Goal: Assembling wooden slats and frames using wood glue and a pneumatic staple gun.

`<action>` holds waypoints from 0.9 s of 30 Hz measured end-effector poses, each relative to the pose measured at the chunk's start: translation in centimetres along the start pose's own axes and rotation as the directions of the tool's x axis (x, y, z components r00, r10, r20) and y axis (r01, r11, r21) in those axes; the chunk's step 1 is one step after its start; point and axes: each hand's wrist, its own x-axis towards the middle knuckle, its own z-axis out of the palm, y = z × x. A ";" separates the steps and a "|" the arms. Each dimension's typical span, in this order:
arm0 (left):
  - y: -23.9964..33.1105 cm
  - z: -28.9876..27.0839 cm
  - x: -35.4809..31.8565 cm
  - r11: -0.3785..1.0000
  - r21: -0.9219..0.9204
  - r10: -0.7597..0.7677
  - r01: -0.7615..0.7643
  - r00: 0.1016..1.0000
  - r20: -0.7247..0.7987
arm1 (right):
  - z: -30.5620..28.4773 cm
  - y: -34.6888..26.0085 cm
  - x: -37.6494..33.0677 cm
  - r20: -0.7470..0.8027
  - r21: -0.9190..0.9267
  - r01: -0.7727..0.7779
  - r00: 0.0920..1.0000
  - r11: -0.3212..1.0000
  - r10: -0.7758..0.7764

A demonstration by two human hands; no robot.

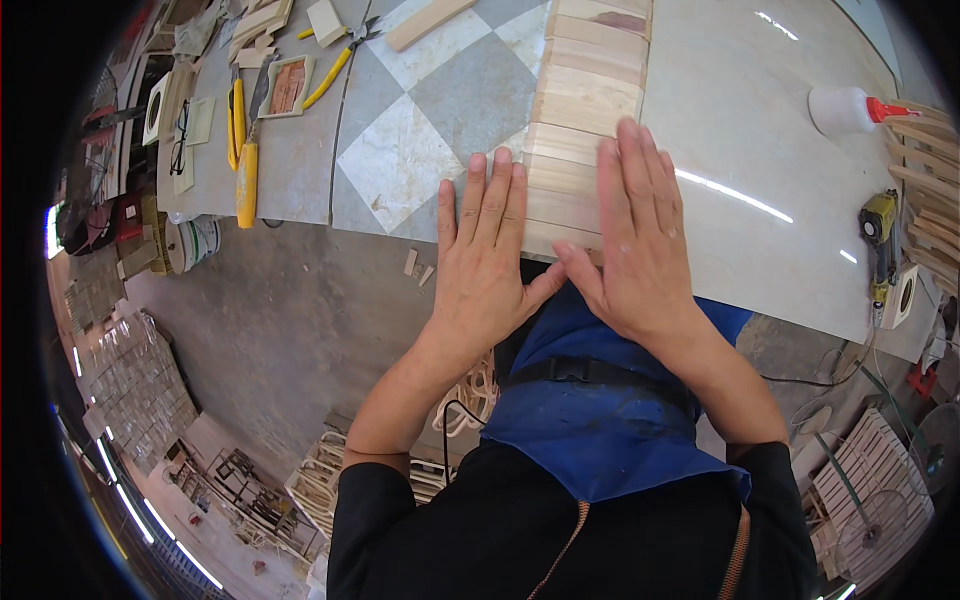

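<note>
A row of pale wooden slats (pixel 590 95) lies side by side on the worktable, running away from me past its front edge. My left hand (pixel 482 245) is open at the row's left side, fingers stretched forward and the fingertips near the slats' ends. On the other side, my right hand (pixel 643 235) is open too, palm down with its fingers stretched along the right edge of the row, slightly blurred. Both thumbs point inward over the nearest slat. Neither hand grips anything. Whether the palms press on the table or hover just over it cannot be told.
Left on the table are yellow-handled pliers (pixel 335 75), a yellow-handled tool (pixel 247 185), a small framed block (pixel 287 87), eyeglasses (pixel 180 135) and a loose wooden strip (pixel 428 24). To the right stand a red-capped white bottle (pixel 840 110), a yellow-black power tool (pixel 880 225) and stacked wooden pieces (pixel 925 170).
</note>
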 end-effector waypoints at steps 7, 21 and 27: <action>-0.1 0.6 0.0 1.000 -0.015 0.002 -0.003 0.999 -0.037 | 2.3 1.8 2.5 0.011 -0.020 0.016 1.000 1.000 -0.016; -1.6 -1.8 -0.2 0.937 -0.348 -0.133 0.040 0.959 -0.249 | 1.0 0.7 3.2 0.004 0.016 -0.023 1.000 1.000 0.023; -3.3 -2.9 1.7 0.896 -0.443 -0.206 -0.041 0.844 -0.495 | 0.7 3.1 1.4 -0.254 0.423 -0.049 0.952 0.905 0.170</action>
